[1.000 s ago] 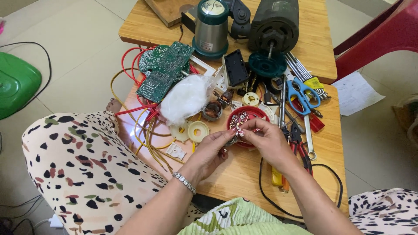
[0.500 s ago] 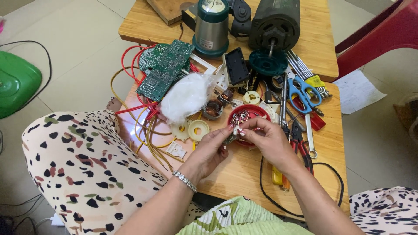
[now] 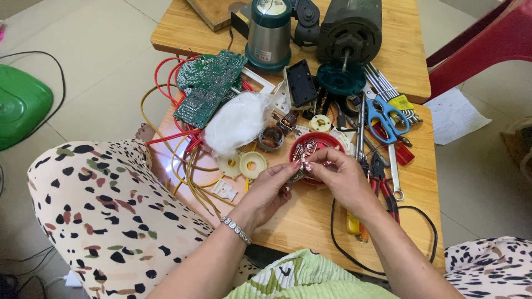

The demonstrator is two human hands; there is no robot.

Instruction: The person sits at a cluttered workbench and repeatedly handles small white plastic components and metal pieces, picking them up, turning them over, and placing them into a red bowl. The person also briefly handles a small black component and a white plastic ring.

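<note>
Centre frame, over red dish [image 3: 318, 145]: left hand [image 3: 271, 185] & right hand [image 3: 338, 174] both pinched shut on small metal part [image 3: 302, 166]. Best kept low above dish, fingertips only, wrists braced on tabletop [image 3: 310, 216].

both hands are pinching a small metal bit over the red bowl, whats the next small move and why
Probably lift the small metal part a little clear of the red bowl before working on it. Both the left hand and right hand pinch it right above the bowl's loose metal pieces, so a slip would likely drop it among look-alikes.
</note>
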